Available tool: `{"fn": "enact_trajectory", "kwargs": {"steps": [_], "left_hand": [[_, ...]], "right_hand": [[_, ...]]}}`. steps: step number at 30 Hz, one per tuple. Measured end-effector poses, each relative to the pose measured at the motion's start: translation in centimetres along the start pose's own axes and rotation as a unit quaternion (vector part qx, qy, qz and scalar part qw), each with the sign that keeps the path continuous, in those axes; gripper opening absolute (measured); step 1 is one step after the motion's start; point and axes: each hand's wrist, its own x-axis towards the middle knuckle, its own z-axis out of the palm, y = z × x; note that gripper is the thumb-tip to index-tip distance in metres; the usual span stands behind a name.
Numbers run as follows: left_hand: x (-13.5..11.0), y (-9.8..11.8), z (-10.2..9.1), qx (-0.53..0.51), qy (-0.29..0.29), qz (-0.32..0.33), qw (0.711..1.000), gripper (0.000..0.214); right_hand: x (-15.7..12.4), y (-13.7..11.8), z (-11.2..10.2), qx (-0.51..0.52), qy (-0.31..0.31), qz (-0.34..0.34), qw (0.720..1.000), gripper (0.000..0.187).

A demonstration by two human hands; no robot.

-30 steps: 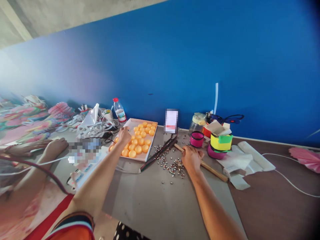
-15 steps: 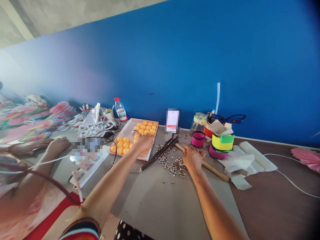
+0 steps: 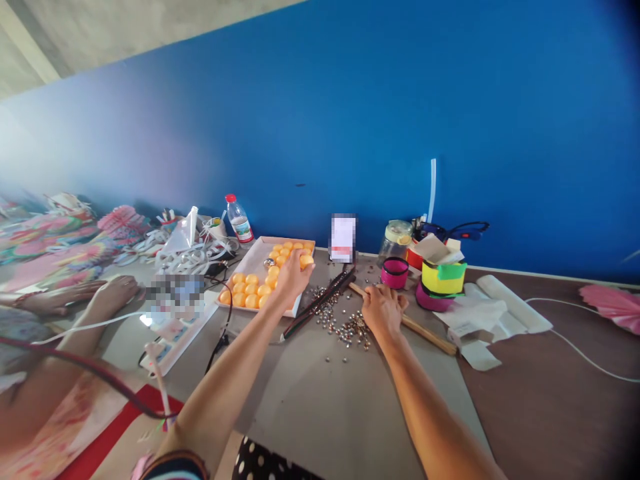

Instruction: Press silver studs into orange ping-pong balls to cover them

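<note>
My left hand [image 3: 291, 275] pinches an orange ping-pong ball [image 3: 307, 261] between thumb and fingers, above the right side of a white tray [image 3: 260, 250]. More orange balls [image 3: 245, 288] lie in that tray, along with a small shiny metal piece [image 3: 269, 263]. On the table, my right hand [image 3: 384, 308] is closed around a wooden stick [image 3: 429, 335], whose thin end points toward the back left. Beside the right hand lie many small silvery beads [image 3: 353, 330], scattered around a dark strap-like bundle [image 3: 320, 303].
A phone [image 3: 343, 238] stands against the blue wall. Near it are a glass jar [image 3: 396, 240], a pink tape roll [image 3: 395, 273], a yellow-green roll [image 3: 443, 279] and white paper [image 3: 510, 310]. Leftward are a power strip [image 3: 183, 337], a bottle [image 3: 239, 219] and a co-worker's hands [image 3: 113, 293].
My left hand has lifted and shifted slightly right within the tray area, and an orange ball now shows in its fingers. The right hand stays on the stick.
</note>
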Motion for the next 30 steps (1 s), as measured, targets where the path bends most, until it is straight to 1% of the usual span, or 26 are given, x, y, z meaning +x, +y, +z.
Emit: {"fn": "enact_trajectory", "kwargs": {"steps": [2,3,4,6,8,10,12,17,20,23,25,27,28,30], "left_hand": [[-1.6,1.1,1.1,-0.104,-0.051,-0.009,0.993,0.022],[-2.5,1.6,1.7,-0.149,-0.073,-0.022,0.986,0.024],[-3.5,2.0,2.3,-0.188,-0.084,-0.030,0.978,0.026],[-5.5,2.6,3.4,-0.259,-0.104,-0.059,0.958,0.031],[-7.0,2.8,4.2,-0.344,-0.131,-0.108,0.923,0.035],[-7.9,2.6,4.6,-0.409,-0.159,-0.150,0.886,0.036],[-8.1,1.9,4.6,-0.446,-0.175,-0.172,0.861,0.036],[-7.8,-0.3,3.8,-0.484,-0.178,-0.180,0.838,0.037],[-7.6,-1.1,3.4,-0.507,-0.180,-0.192,0.821,0.040],[-7.5,-1.3,3.2,-0.528,-0.187,-0.206,0.802,0.042],[-7.5,-1.3,3.2,-0.539,-0.190,-0.213,0.792,0.043],[-7.4,-1.4,3.2,-0.546,-0.193,-0.218,0.786,0.044],[-7.4,-1.5,3.1,-0.548,-0.194,-0.220,0.783,0.045],[-7.4,-1.6,3.1,-0.550,-0.196,-0.224,0.780,0.046]], "right_hand": [[0.0,-0.3,-0.2,0.018,0.035,-0.016,0.999,0.019],[0.1,-0.4,-0.2,0.037,0.042,-0.040,0.998,0.021],[0.1,-0.5,-0.2,0.062,0.040,-0.067,0.995,0.022],[0.1,-0.6,-0.1,0.110,0.005,-0.116,0.987,0.022],[0.1,-0.6,0.0,0.142,-0.038,-0.153,0.977,0.022],[0.1,-0.6,0.0,0.152,-0.072,-0.166,0.972,0.021],[0.0,-0.7,-0.4,0.149,-0.096,-0.170,0.969,0.021],[-0.2,-1.4,-1.1,0.098,-0.156,-0.212,0.960,0.015],[-0.4,-1.7,-0.9,0.069,-0.169,-0.204,0.962,0.015],[-0.6,-1.7,-0.5,0.088,-0.159,-0.187,0.965,0.016],[-0.6,-1.5,-0.4,0.130,-0.125,-0.181,0.967,0.015],[-0.6,-1.5,-0.3,0.197,-0.077,-0.164,0.964,0.016],[-0.6,-1.5,-0.2,0.237,-0.058,-0.147,0.958,0.016],[-0.5,-1.5,-0.2,0.325,-0.045,-0.098,0.940,0.017]]}}
